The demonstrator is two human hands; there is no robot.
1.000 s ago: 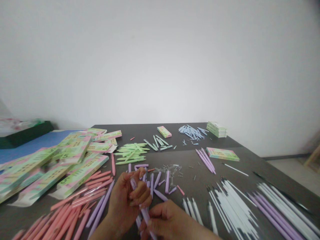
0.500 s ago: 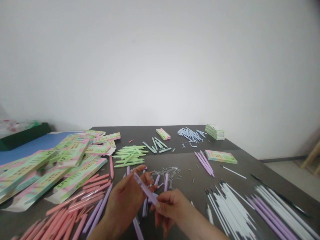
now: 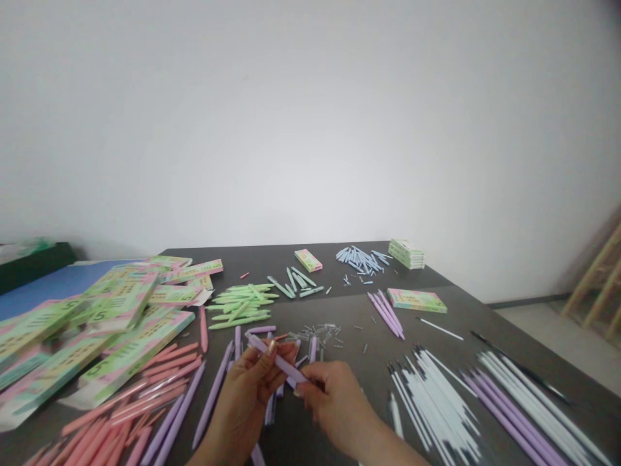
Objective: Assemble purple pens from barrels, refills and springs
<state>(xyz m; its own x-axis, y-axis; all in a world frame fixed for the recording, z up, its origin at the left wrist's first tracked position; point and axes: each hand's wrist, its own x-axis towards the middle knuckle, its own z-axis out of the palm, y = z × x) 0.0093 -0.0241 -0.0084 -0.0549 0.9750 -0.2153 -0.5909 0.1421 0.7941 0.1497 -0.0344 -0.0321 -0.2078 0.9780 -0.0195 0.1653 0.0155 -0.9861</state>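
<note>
Both my hands hold one lilac pen barrel (image 3: 277, 363) a little above the dark table (image 3: 451, 310), tilted down to the right. My left hand (image 3: 252, 388) pinches its upper left end with fingers and thumb. My right hand (image 3: 330, 398) pinches the lower right end. Under and around my hands lie more lilac pen parts (image 3: 213, 395) and a scatter of small clear and grey bits (image 3: 323, 332).
Pink pen barrels (image 3: 121, 414) and a heap of green-pink printed boxes (image 3: 101, 323) fill the left. Green pen parts (image 3: 240, 304) lie behind my hands. White refills (image 3: 431, 401) and lilac and white tubes (image 3: 528, 408) lie on the right. Blue parts (image 3: 361, 259) and box stacks (image 3: 407, 252) sit far back.
The lilac barrel came up out of my left fist and is now stretched between both hands. My right hand rose from the bottom edge to grip its lower end. The view shifted right.
</note>
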